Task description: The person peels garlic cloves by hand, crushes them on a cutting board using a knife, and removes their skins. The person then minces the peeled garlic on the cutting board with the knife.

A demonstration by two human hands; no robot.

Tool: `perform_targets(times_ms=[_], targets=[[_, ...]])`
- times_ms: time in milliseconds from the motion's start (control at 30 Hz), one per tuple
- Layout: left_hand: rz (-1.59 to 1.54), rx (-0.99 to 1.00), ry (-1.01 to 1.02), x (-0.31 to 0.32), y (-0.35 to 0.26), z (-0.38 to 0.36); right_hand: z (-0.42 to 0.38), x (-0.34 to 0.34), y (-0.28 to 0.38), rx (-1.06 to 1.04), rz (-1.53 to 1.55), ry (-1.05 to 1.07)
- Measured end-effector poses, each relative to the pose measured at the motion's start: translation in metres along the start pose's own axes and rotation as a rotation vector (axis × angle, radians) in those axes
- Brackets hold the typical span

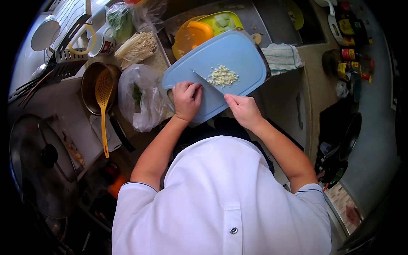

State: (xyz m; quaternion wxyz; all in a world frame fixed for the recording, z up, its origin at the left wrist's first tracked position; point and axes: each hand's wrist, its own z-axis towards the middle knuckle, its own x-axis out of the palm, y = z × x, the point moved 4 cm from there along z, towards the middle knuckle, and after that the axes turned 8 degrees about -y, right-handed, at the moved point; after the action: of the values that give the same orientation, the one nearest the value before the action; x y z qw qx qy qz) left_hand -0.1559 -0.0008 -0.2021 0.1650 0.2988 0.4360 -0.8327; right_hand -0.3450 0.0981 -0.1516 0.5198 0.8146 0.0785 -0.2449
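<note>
A light blue cutting board (pixel 187 63) lies tilted in front of me, over the counter and sink edge. A heap of finely chopped pale bits, like garlic (pixel 223 76), sits on its right half. My right hand (pixel 244 111) is closed round the handle of a knife (pixel 207 82), whose blade slants up and left across the board, between the heap and my left hand. Curled fingers of my left hand (pixel 187 100) rest on the board's lower left, near the blade; whatever they may hold is hidden.
Left of the board are a plastic bag with greens (pixel 142 100), enoki mushrooms (pixel 137 47) and a pot (pixel 87 85) with a yellow slotted ladle (pixel 103 91). Behind it sit an orange colander (pixel 193 36) and a green basket (pixel 221 21). A folded cloth (pixel 281 58) and sauce bottles (pixel 355 66) are rightward.
</note>
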Motion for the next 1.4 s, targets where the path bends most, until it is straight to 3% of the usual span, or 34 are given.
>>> perform_targets(times_ms=[133, 200, 433, 767, 833, 933, 1033, 1167, 1400], targets=[[-0.004, -0.001, 0.012, -0.001, -0.001, 0.002, -0.004, -0.002, 0.001, -0.109, 0.065, -0.138], [-0.010, 0.004, 0.020, -0.001, -0.003, 0.002, 0.000, -0.002, -0.006, -0.023, -0.009, -0.028], [-0.035, 0.029, 0.058, 0.007, -0.009, 0.008, -0.004, 0.001, -0.002, 0.004, 0.056, -0.077], [-0.135, 0.068, 0.125, 0.028, -0.016, 0.017, -0.016, -0.013, -0.018, 0.150, 0.155, -0.304], [-0.045, -0.073, -0.004, 0.019, -0.015, 0.018, -0.013, -0.019, -0.031, 0.170, 0.161, -0.361], [0.134, -0.087, -0.044, 0.016, -0.011, 0.024, -0.012, -0.018, -0.040, 0.186, 0.071, -0.433], [0.029, -0.067, 0.077, 0.027, -0.007, 0.021, -0.014, -0.007, -0.027, 0.195, -0.020, -0.503], [-0.117, -0.029, 0.146, 0.028, -0.010, 0.014, -0.018, 0.002, -0.008, 0.091, 0.042, -0.472], [-0.134, -0.123, 0.013, 0.000, 0.007, 0.017, 0.006, -0.013, -0.015, -0.058, -0.162, -0.512]])
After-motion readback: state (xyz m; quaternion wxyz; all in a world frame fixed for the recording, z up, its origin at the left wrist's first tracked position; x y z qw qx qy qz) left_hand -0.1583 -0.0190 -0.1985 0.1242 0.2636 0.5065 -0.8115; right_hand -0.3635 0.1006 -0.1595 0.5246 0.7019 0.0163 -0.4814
